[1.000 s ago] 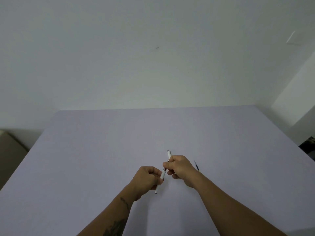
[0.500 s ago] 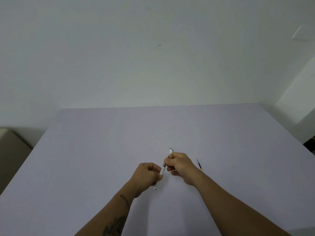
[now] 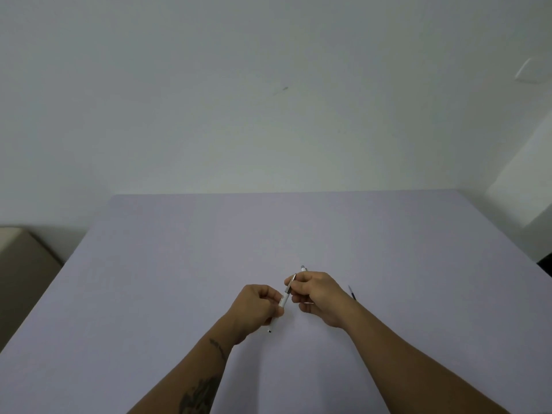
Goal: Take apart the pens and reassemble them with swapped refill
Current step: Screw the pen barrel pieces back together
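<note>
A white pen (image 3: 284, 297) is held slanted above the lavender table (image 3: 179, 264), near its middle front. My left hand (image 3: 257, 309) grips the pen's lower part, whose tip sticks out below my fingers. My right hand (image 3: 316, 294) grips the upper part, with the clip and the button end showing above my fingers. A thin dark refill (image 3: 352, 292) lies on the table just right of my right wrist, partly hidden by it.
A white wall rises behind the table's far edge. A beige box (image 3: 21, 264) stands off the table's left side. A dark object (image 3: 545, 264) shows past the right edge.
Both hands have stayed on the pen in much the same place. The pen's lower end sticks out less below my left hand than a second ago.
</note>
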Available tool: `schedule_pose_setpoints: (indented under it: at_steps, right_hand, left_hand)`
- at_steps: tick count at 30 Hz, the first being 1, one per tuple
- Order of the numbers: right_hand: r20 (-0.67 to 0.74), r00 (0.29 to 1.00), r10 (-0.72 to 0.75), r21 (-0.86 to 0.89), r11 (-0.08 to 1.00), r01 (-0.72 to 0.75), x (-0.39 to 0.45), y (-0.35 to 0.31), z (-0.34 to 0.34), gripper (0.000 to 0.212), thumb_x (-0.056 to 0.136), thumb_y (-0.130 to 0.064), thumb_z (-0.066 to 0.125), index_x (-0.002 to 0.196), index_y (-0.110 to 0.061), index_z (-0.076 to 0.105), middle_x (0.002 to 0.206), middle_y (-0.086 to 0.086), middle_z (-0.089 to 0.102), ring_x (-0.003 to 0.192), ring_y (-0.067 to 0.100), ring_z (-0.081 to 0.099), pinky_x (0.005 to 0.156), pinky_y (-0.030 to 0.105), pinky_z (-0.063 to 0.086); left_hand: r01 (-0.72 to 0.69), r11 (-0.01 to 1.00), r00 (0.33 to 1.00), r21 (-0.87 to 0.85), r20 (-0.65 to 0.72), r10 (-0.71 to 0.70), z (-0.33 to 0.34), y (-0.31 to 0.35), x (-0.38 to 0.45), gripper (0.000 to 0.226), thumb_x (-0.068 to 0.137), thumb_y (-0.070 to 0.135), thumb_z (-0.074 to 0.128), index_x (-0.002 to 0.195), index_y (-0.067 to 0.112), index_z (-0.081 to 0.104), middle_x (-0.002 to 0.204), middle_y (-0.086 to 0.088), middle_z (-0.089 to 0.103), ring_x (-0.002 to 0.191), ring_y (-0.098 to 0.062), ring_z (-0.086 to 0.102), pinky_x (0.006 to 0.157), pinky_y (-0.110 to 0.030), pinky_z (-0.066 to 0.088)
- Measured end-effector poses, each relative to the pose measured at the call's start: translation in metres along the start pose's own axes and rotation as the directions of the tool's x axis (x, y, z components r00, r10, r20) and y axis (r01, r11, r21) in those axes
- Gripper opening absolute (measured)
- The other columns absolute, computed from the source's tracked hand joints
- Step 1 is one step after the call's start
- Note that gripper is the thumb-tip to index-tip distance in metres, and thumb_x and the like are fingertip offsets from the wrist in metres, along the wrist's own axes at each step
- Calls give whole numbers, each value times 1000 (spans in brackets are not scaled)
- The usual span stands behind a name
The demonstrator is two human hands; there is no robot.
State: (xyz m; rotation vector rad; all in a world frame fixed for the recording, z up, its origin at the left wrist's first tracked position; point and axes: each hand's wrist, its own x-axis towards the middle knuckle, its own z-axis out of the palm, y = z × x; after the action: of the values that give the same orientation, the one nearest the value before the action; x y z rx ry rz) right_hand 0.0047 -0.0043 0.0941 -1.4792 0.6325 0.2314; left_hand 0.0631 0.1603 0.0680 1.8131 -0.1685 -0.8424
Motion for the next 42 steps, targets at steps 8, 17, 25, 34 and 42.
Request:
schedule_pose_setpoints:
  at_steps: [8,17,25,34,42]
  right_hand:
    - [-79,991,-107,-153,984,94,6,0,6,18,87,-14,66,70,-14,60,84,5,71,65,15,62,59,26,50]
    - [-8,999,-35,-34,999,35,6,0,1,12,92,-10,62,92,-7,74,80,1,72,68,13,62,60,24,52]
    - [-91,993,-73,-104,993,63,9,5,2,16,87,-12,70,73,-10,62,80,5,72,65,15,60,58,25,51]
    - [-24,1000,-19,-13,1000,18,3,6,-2,7,88,-15,68,86,-10,72,80,3,71,67,15,61,60,26,51]
    - [-22,1000,-11,35,999,12,3,8,-5,15,93,-7,60,93,-7,75,78,2,70,69,14,59,63,27,51]
  left_hand:
    - [6,1000,1000,-10,25,-5,1,1,0,15,77,-5,69,82,8,71,72,-7,67,67,-19,65,64,-28,58]
    - [5,1000,1000,-21,2,-5,1,2,1,14,77,-5,70,83,7,71,74,-8,65,70,-22,63,70,-33,59]
    - [-13,1000,1000,23,-12,13,5,0,2,16,77,-4,69,79,12,71,73,-7,67,69,-21,64,69,-32,59]
    - [-9,1000,1000,11,0,9,7,2,1,14,77,-4,70,82,9,71,71,-6,66,67,-20,64,64,-28,57]
    - [-11,1000,1000,29,-7,11,9,2,0,14,77,-3,71,84,9,72,72,-5,66,66,-18,64,64,-28,57]
